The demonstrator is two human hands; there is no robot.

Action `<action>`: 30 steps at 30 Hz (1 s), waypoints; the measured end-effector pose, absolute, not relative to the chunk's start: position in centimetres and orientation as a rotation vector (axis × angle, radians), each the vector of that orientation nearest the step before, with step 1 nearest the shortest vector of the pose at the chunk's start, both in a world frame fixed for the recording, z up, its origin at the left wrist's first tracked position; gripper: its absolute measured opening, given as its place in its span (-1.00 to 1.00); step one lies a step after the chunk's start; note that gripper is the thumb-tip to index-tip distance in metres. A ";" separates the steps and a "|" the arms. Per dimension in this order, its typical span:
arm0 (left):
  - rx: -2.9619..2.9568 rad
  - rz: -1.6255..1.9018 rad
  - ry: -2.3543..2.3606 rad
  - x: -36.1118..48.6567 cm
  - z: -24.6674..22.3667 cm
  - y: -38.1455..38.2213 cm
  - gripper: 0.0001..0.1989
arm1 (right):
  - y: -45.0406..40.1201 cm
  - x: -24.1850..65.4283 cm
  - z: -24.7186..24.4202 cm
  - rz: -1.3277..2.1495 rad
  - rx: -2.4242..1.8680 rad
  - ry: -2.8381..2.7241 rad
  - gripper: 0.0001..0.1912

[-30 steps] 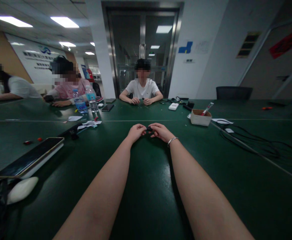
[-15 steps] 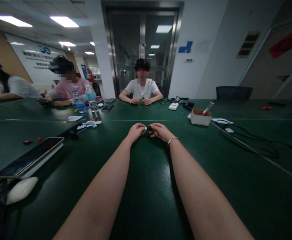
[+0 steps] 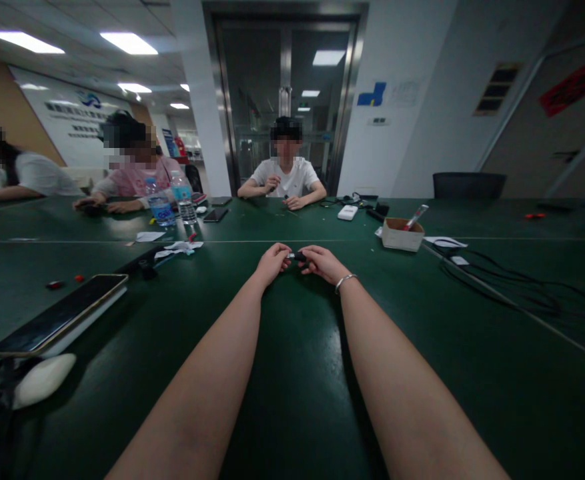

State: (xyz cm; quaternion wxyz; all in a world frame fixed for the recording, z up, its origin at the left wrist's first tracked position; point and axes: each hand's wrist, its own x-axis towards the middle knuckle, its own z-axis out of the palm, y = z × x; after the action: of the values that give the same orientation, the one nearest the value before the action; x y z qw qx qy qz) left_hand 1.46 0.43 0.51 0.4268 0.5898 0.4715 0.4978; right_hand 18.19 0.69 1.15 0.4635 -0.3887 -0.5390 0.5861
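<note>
Both hands meet just above the dark green table, around one small object with a black body and a silvery end. My left hand pinches the silvery end. Closed on the black part is my right hand, with a silver bracelet at its wrist. The fingers cover much of the object, so its exact shape cannot be made out.
A small box holding a clear tube stands at the right, near black cables. At the left are a phone, paper scraps and bottles. A person sits opposite; two others sit at the left.
My hands have barely moved; the left has shifted very slightly left. Across the table, the person's one hand has risen away from the other.
</note>
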 end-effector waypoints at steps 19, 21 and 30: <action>1.550 1.258 1.193 1.1 -0.3 1.1 -0.86 | 0.9 18.2 1.0 1.426 -0.979 -1.301 -0.91; 1.564 1.244 1.193 1.1 -0.4 1.2 -0.83 | 1.0 18.2 1.0 1.421 -0.983 -1.293 -0.90; 1.719 1.184 1.321 0.7 -1.2 2.1 -0.66 | 0.9 18.3 0.9 1.462 -0.932 -1.300 -0.93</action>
State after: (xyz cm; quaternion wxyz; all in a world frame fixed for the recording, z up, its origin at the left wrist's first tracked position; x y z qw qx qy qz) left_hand 0.69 2.11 -1.20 0.3293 0.6571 0.5050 0.4525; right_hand 18.33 0.88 0.93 0.4682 -0.3802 -0.5300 0.5961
